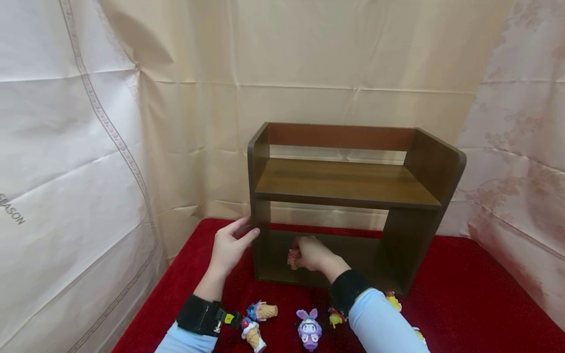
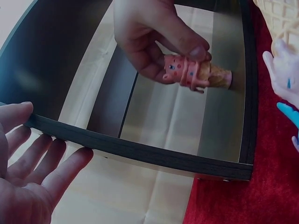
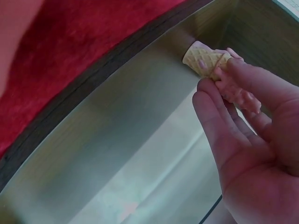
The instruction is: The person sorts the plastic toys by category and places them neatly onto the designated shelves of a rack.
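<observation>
My right hand (image 1: 312,253) reaches into the lower compartment of a brown two-tier shelf (image 1: 348,182). Between thumb and fingers it pinches a small ice-cream-cone figurine (image 2: 189,72) with a pink animal-faced top and a tan waffle base. In the right wrist view the cone (image 3: 205,59) stands upright, its base right at the compartment floor, and fingers cover part of the pink top. My left hand (image 1: 228,247) is at the outer left side of the shelf, fingers extended. In the left wrist view its fingertips lie right at the side panel's edge (image 2: 140,154).
In front of the shelf on the red cloth (image 1: 176,314) lie a blue-topped cone figurine (image 1: 265,311), a white-topped one (image 1: 253,337), a purple bunny-eared figurine (image 1: 309,331) and a red-and-yellow toy (image 1: 336,318). Yellow toys (image 1: 394,300) show partly past my right arm. Curtains hang behind.
</observation>
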`<state>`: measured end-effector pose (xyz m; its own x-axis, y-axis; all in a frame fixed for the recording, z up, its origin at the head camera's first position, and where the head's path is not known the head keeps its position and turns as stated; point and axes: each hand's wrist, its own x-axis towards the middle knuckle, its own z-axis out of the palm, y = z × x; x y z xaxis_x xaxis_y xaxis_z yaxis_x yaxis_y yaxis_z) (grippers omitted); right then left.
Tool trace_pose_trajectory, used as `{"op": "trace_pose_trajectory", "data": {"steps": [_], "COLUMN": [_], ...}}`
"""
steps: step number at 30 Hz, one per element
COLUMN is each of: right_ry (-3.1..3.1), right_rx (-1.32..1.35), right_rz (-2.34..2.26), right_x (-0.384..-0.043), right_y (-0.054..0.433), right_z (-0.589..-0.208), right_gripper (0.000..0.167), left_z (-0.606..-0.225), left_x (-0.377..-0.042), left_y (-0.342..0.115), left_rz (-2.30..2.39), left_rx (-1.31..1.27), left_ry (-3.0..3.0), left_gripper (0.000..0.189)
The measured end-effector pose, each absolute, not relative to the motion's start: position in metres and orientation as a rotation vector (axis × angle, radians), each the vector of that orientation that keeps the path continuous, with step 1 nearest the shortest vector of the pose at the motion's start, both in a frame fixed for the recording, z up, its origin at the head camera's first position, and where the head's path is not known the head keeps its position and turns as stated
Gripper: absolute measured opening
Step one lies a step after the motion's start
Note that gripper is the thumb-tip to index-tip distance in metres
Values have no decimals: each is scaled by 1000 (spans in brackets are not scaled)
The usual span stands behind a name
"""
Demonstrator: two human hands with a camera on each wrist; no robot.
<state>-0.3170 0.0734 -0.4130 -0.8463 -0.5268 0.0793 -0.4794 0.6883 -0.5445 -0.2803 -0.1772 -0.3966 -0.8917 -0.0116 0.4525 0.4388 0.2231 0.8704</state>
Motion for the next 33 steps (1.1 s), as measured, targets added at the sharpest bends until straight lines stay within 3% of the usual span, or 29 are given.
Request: {"op": "trace_pose_trajectory", "data": {"steps": [15,33], "right_ry": [2749,2769], "right_rx": [-916,-934], "right_rz": [-992,-913], "right_x": [-321,-318], "right_y": [52,45], "right_z": [-417,-415], "right_gripper": [15,17], "left_z": [-366,-369], "left_x": [-253,-254], "left_y": [-168,-170], "left_rz": [-1731,-1740], "left_rx": [-377,-380], "left_ry": [-2177,-2176], "left_gripper": [44,44]}}
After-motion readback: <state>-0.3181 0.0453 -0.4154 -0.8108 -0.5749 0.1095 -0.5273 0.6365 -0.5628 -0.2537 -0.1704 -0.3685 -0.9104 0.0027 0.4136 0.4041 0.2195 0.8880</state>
